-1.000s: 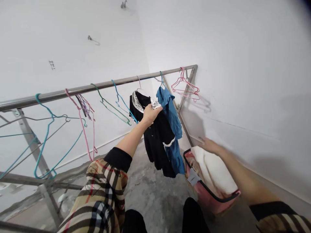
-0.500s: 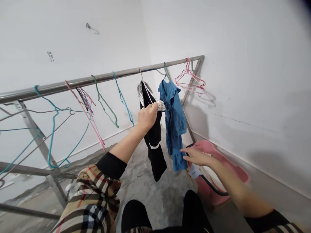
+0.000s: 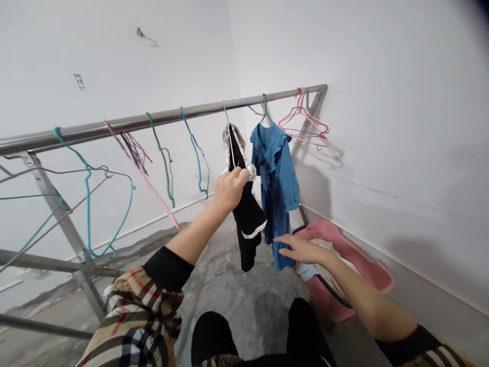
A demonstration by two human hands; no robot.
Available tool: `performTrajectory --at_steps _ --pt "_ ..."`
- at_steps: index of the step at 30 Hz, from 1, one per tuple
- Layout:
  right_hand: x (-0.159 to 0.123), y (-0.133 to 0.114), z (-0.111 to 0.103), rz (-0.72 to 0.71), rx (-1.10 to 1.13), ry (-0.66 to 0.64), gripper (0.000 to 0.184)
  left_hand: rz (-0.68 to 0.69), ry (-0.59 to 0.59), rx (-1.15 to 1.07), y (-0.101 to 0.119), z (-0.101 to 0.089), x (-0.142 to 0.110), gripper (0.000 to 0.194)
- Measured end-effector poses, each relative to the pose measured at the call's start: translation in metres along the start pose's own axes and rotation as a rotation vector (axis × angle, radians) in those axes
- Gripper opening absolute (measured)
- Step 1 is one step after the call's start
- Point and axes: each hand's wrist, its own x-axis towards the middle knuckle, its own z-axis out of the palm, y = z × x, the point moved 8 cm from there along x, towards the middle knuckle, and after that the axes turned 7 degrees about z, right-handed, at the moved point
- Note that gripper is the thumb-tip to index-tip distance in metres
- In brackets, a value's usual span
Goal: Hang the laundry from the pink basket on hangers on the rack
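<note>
Black garment with a silver sequined collar hung from the person's left hand in mid-air below a stainless steel drying rail. Left-hand fingers were curled shut, pinching the collar together with the thin pale pink wire hanger threaded through the neck; the hanger's hook sat on the rail. Right hand was open, fingers extended and slightly spread, with no item gripped. Its fingertips were just beside the hem of a blue ruffled shirt-dress, which hung from a blue wire hanger on the rail immediately right of the black garment; contact could not be determined. Below the right hand stood a pink plastic laundry basket holding white cloth, on a grey concrete floor against a white wall. Further empty wire hangers in teal, pink, green and blue hung along the rail to the left, and a tangled pink pair hung at its far end. Sleeves were checked beige plaid.
</note>
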Motion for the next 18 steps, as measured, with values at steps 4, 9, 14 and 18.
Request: performTrajectory --at_steps 4,9,14,18 --pt "0.002 -0.001 0.002 0.005 -0.002 0.003 0.051 0.058 0.019 -0.044 -0.001 0.006 -0.009 0.031" --pt "0.002 -0.005 0.005 0.001 0.040 -0.020 0.052 0.060 -0.106 -0.406 0.011 0.031 -0.029 0.032" --pt "0.007 -0.010 0.001 -0.024 0.259 0.182 0.086 -0.178 -0.269 -0.796 0.031 0.075 -0.060 0.020" --pt "0.008 -0.010 0.031 -0.017 0.229 0.116 0.107 -0.191 -0.313 -0.968 0.067 0.076 -0.080 0.009"
